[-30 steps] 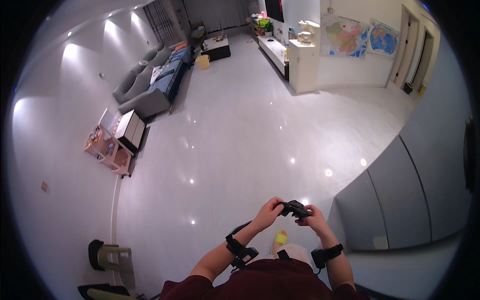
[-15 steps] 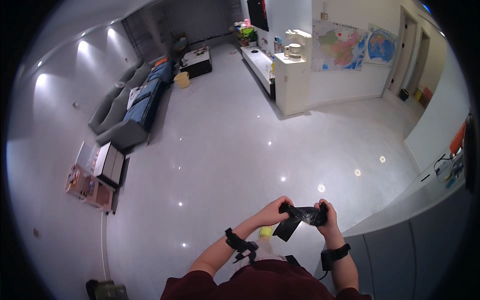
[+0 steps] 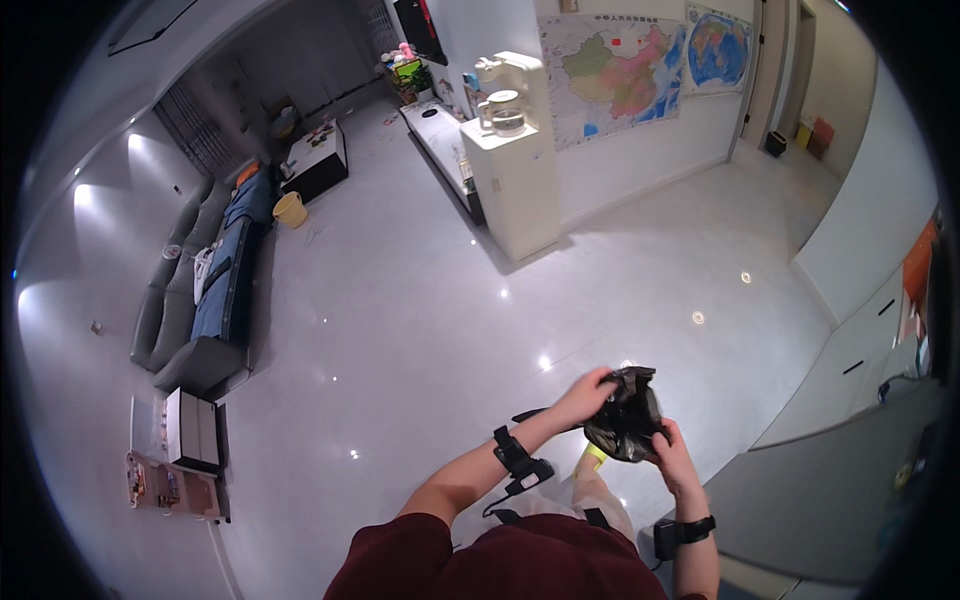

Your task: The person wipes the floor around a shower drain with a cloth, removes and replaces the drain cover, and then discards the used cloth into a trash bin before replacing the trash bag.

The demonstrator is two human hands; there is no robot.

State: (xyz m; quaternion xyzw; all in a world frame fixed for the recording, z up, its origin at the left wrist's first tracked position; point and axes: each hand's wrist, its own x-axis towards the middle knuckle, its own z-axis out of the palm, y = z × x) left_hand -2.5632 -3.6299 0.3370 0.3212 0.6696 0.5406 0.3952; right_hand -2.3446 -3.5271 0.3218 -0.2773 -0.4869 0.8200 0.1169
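Observation:
A crumpled black plastic bag (image 3: 624, 418) hangs in front of my body, held between both hands. My left hand (image 3: 586, 395) grips its upper left edge, fingers closed on the film. My right hand (image 3: 672, 455) holds its lower right side from below. Both wrists wear black straps. The bag's mouth points up and its inside is not visible.
A glossy white tiled floor (image 3: 400, 330) spreads ahead. A white cabinet (image 3: 512, 180) with a kettle stands by a wall with maps. A grey sofa (image 3: 205, 290) and a yellow bucket (image 3: 290, 209) are at the left, a grey counter (image 3: 820, 500) at the right.
My view has swung to the right and nearer the white cabinet. The bag has gone from a small dark bundle to a larger, opened-out shape between my hands.

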